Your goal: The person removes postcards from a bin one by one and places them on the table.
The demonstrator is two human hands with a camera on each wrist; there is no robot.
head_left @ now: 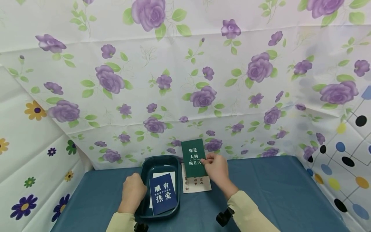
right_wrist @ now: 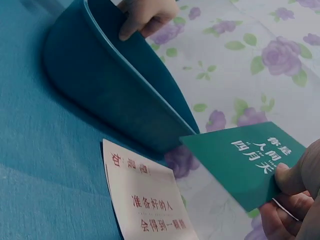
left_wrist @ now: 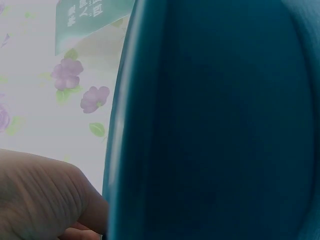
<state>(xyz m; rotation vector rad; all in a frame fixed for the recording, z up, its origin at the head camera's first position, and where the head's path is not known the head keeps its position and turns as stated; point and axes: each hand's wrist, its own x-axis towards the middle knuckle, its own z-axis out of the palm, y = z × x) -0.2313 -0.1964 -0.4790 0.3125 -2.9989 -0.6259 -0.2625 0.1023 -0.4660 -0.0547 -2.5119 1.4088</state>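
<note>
A dark teal plastic bin point(head_left: 177, 206) stands on the table. My left hand point(head_left: 133, 190) grips its left rim, with the thumb inside, as the right wrist view shows. Inside lie a navy blue card point(head_left: 164, 193) with white Chinese characters and a white card point(head_left: 156, 174) partly under it. Just right of the bin, my right hand point(head_left: 216, 169) pinches a green card point(head_left: 193, 156) by its right edge, thumb on the printed face. The green card is raised and overlaps a cream card point(head_left: 197, 187) with reddish-brown characters, which lies on the table.
The table has a blue-green cover point(head_left: 261, 190). A wall sheet with purple roses point(head_left: 203, 96) rises behind it. Patterned sheets close off both sides, flowers at the left point(head_left: 24, 206) and coloured dots at the right point(head_left: 333, 183).
</note>
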